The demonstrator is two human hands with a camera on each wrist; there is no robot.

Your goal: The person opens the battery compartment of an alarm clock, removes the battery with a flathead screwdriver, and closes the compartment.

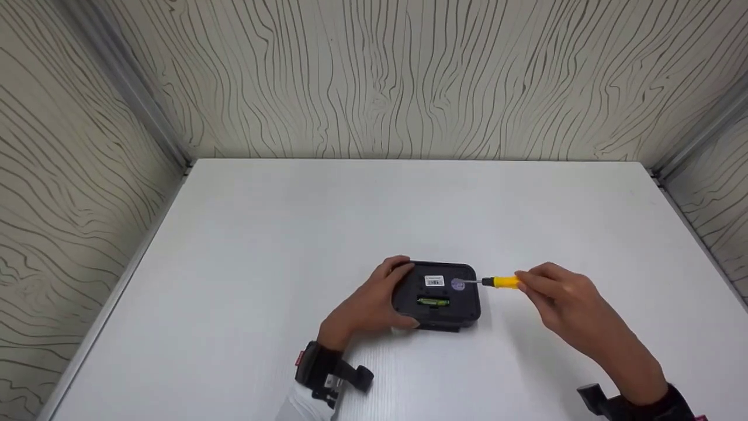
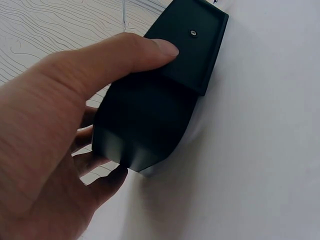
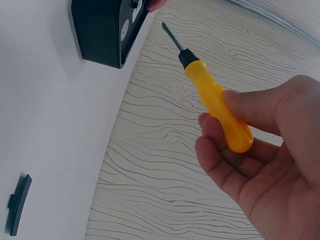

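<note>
My left hand (image 1: pixel 371 301) grips the left end of a black plastic device (image 1: pixel 461 310), thumb on the near side and fingers over the far edge. The upturned face carries a white barcode label (image 1: pixel 434 280), a round pale sticker (image 1: pixel 457 285) and an uncovered battery slot with a green battery (image 1: pixel 433 302). A small screw (image 2: pixel 193 33) shows near my thumb in the left wrist view. Between thumb and fingers, my right hand (image 1: pixel 570 298) holds a yellow screwdriver (image 3: pixel 215 102) by its handle. Its metal tip points left, overlapping the round sticker in the head view.
A narrow black plastic strip with a small tab (image 3: pixel 19 205) lies on the white table (image 1: pixel 263 234), seen in the right wrist view. Wood-grain patterned panels (image 1: pixel 380 76) rise behind the table and at both sides.
</note>
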